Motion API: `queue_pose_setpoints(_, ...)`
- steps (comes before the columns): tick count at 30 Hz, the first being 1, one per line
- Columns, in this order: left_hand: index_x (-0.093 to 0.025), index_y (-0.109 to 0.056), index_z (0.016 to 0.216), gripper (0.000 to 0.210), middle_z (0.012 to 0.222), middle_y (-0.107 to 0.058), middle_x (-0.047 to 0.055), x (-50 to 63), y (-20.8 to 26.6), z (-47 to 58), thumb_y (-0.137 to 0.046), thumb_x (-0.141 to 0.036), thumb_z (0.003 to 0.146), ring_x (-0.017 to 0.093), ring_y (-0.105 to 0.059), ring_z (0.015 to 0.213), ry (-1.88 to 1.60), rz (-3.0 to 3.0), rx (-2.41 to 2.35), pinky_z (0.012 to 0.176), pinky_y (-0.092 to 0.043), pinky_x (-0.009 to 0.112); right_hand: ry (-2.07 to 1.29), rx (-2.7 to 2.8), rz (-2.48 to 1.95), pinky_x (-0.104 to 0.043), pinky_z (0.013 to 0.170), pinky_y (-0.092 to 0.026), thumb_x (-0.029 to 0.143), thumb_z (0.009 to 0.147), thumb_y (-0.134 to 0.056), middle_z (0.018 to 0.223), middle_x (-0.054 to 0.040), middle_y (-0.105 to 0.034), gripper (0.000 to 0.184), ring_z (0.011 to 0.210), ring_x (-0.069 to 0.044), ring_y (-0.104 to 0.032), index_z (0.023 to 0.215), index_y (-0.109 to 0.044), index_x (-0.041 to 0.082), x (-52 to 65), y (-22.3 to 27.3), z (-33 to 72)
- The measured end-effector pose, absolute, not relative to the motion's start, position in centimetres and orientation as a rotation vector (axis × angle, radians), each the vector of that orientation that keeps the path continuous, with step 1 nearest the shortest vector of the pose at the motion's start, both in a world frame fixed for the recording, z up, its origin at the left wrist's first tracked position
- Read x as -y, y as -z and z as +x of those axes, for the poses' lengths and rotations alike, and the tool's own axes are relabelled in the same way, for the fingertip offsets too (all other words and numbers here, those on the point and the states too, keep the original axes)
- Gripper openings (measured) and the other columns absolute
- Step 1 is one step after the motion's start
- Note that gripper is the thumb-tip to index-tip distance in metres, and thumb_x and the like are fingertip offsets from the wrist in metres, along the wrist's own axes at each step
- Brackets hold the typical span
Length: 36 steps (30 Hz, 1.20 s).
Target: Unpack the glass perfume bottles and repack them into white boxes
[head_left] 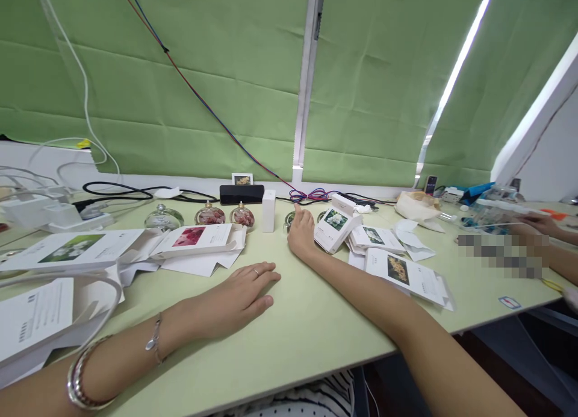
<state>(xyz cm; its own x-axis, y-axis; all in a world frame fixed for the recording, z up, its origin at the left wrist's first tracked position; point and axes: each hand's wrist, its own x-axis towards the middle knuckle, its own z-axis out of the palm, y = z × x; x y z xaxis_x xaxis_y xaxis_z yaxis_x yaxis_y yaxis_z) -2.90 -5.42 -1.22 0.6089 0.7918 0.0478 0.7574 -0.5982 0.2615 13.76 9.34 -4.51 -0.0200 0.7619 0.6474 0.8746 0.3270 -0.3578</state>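
Note:
My left hand (246, 292) lies flat on the pale green table (271, 344), fingers stretched out and holding nothing. Farther forward, my right hand (301, 231) is closed round a round glass perfume bottle (288, 222), of which only the left edge shows. Just right of that hand, a white box with a white-flower picture (335, 222) leans tilted on other boxes. To its left a narrow white box (268, 211) stands upright. Two perfume bottles with reddish contents (209, 214) (242, 216) and one with greenish contents (163, 218) stand behind the left-hand boxes.
Flat white boxes (198, 238) (404, 275) lie on both sides. A black phone (241, 194) leans at the back near coiled cables (311, 194). Power strips (58, 215) sit at left. A beige cloth bag (418, 207) and another person's hands (537, 227) are at right.

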Motion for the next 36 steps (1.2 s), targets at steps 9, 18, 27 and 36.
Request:
queue_pose_setpoints(9, -0.027, -0.040, 0.137, 0.052, 0.148, -0.037, 0.006, 5.3, 1.5, -3.0, -0.028, -0.052, 0.094, 0.027, -0.030, 0.137, -0.177, 2.617, -1.285, 0.110, -0.030, 0.042, 0.134, 1.692, -1.274, -0.044, 0.099, -0.039, -0.006, 0.068, -0.040, 0.118, -0.0165, -0.035, 0.077, 0.115, -0.026, -0.043, 0.141, -0.024, 0.013, -9.4, 4.2, 14.7)
queue_pose_setpoints(18, -0.019, 0.013, 0.144, 0.083, 0.154, -0.005, 0.017, 4.2, 2.9, -2.4, -0.042, -0.046, 0.089, 0.032, -0.009, 0.142, -0.861, 2.568, -1.562, 0.113, -0.021, 0.051, 0.108, 2.112, -0.478, -0.043, 0.099, -0.042, 0.018, 0.086, -0.042, 0.120, -0.0142, -0.038, 0.057, 0.116, -0.023, -0.041, 0.137, -0.017, 0.017, -6.1, 4.9, 14.3)
queue_pose_setpoints(27, -0.020, -0.017, 0.139, 0.053, 0.136, -0.041, 0.015, 3.6, 1.9, -2.7, -0.037, -0.030, 0.091, 0.027, -0.043, 0.125, -0.855, 2.472, -1.459, 0.101, -0.040, 0.044, -0.032, 2.308, -0.253, -0.041, 0.099, -0.041, 0.029, 0.091, -0.037, 0.125, -0.0150, -0.047, 0.049, 0.116, -0.023, -0.044, 0.135, -0.021, 0.014, -4.4, 3.9, 14.5)
queue_pose_setpoints(36, -0.016, -0.022, 0.140, 0.054, 0.140, -0.042, 0.016, 3.5, 2.2, -2.8, -0.034, -0.037, 0.091, 0.031, -0.044, 0.126, -0.707, 2.442, -1.550, 0.101, -0.041, 0.047, -0.104, 1.932, -0.726, -0.035, 0.089, -0.045, 0.022, 0.091, -0.028, 0.102, -0.0099, -0.052, 0.029, 0.096, -0.018, -0.052, 0.114, -0.045, 0.014, -5.8, 4.1, 14.2)
